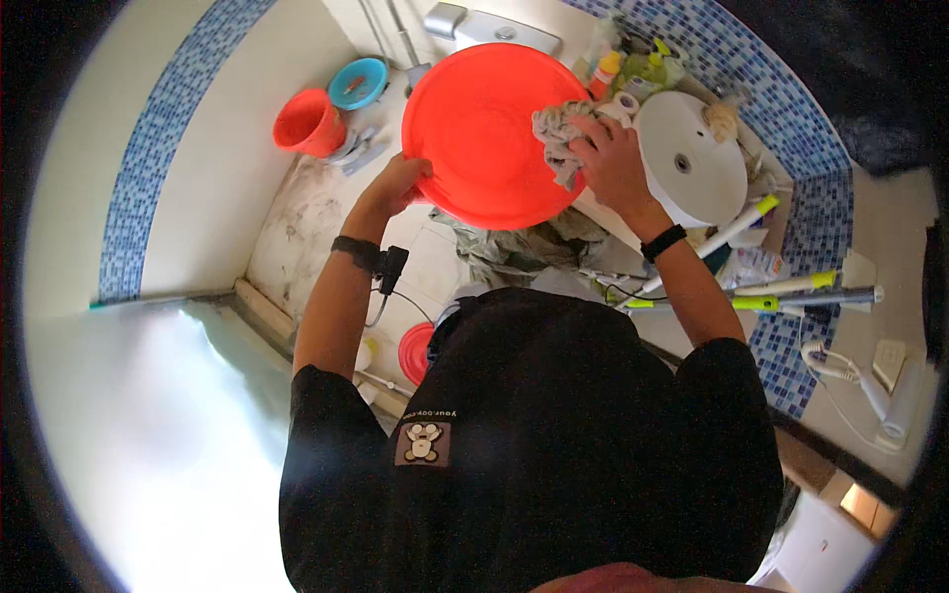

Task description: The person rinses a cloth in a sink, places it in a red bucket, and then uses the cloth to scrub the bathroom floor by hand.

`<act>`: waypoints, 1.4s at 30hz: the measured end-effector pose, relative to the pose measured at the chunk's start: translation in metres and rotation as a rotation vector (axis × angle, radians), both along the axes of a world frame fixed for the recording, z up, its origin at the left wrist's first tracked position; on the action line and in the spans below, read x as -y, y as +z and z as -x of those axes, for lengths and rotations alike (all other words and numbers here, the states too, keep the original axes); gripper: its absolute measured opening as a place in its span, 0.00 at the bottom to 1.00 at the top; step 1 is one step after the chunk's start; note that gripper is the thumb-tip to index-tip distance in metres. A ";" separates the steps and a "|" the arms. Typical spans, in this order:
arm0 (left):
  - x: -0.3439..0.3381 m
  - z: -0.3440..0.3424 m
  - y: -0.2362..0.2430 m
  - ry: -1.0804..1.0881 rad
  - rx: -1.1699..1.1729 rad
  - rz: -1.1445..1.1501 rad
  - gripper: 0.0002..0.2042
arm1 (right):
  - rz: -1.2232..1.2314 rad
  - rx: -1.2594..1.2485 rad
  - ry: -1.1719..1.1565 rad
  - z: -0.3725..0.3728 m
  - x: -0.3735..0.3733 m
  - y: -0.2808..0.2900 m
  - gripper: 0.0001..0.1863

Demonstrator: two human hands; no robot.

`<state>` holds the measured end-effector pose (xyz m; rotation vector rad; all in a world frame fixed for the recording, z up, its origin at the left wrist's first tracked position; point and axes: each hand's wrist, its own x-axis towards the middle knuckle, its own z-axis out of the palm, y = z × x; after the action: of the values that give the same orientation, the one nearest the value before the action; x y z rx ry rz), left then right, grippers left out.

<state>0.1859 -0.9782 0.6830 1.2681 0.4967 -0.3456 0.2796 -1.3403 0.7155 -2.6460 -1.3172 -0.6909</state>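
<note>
We've got a red basin (479,128) up btwn our hands, L of the white sink (672,124). Our L hand (400,186) grips its rim at lower L; our R hand (611,163) clutches a crumpled grey cloth (556,128) at its R edge. A green bottle (645,79) stands nr the sink; well L, a red bucket (324,133) sits nr a blue basin (368,97).

The basin (484,128) is bright red — the cloth (556,128) at its right, grey. Mottled blue mosaic (158,158) bands the pale left wall (247,128); the right-hand sink (672,198) is white.
</note>
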 end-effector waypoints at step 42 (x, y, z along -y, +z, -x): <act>-0.052 0.128 -0.124 0.663 -0.033 -0.486 0.29 | -0.247 -1.124 0.165 -0.076 -0.186 -0.133 0.22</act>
<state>0.0579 -0.9260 0.5592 1.4750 1.0328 0.3346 0.3552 -1.1545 0.5825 -2.0505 -0.9528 0.5730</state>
